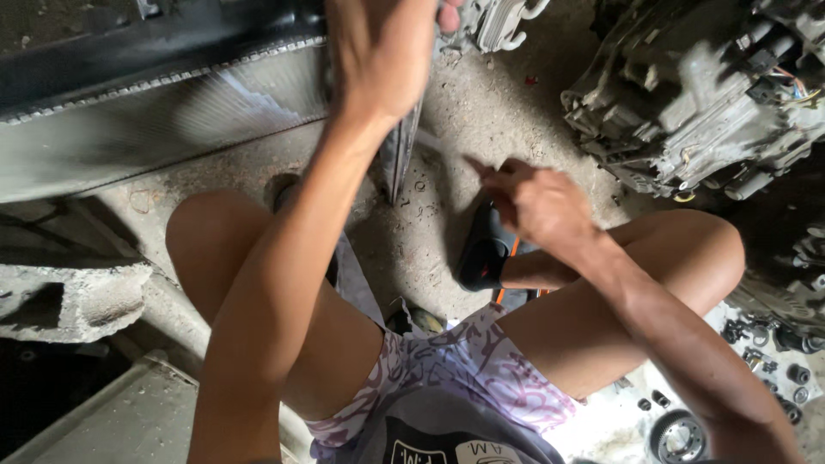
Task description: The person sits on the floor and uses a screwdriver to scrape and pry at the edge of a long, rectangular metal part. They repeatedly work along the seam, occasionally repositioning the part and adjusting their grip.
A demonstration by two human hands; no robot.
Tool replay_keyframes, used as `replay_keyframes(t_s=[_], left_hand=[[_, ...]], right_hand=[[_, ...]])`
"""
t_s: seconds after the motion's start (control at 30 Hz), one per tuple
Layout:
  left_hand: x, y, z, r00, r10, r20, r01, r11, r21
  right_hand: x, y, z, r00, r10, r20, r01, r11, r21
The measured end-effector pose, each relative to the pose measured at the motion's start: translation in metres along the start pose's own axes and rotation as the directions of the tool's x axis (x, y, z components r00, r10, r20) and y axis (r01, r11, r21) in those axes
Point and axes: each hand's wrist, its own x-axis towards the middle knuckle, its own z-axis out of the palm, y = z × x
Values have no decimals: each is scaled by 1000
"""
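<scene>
The left hand (382, 56) is raised and clasped over the right-hand edge of a finned radiator (146, 129) that leans across the upper left, its lower edge over the dusty concrete floor (481, 112). The right hand (537, 202) hovers lower, fingers pinched on a thin blurred tool (443, 148) pointing toward that edge. A bare strip of floor separates the radiator from the grey engine block (696, 94) at right.

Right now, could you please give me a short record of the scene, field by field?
Setting: gritty concrete floor, person seated low with knees apart
Left hand: raised, gripping the end of the finned radiator
Right hand: pinching a thin tool, hard to identify
Right side: grey gearbox casing
Lower right: small loose parts
Left: concrete block
</scene>
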Motion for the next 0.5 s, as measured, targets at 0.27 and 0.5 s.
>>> replay_keyframes(t_s=[0.27,0.5], left_hand=[[-10,-9,14,985,-173,10,172,982,79],[-11,-18,26,988,148,-46,-139,977,161]], right_hand=[[-12,-1,4,985,-44,-165,40,999,-28],[21,-24,-5,933,184,310,-137,976,-168]])
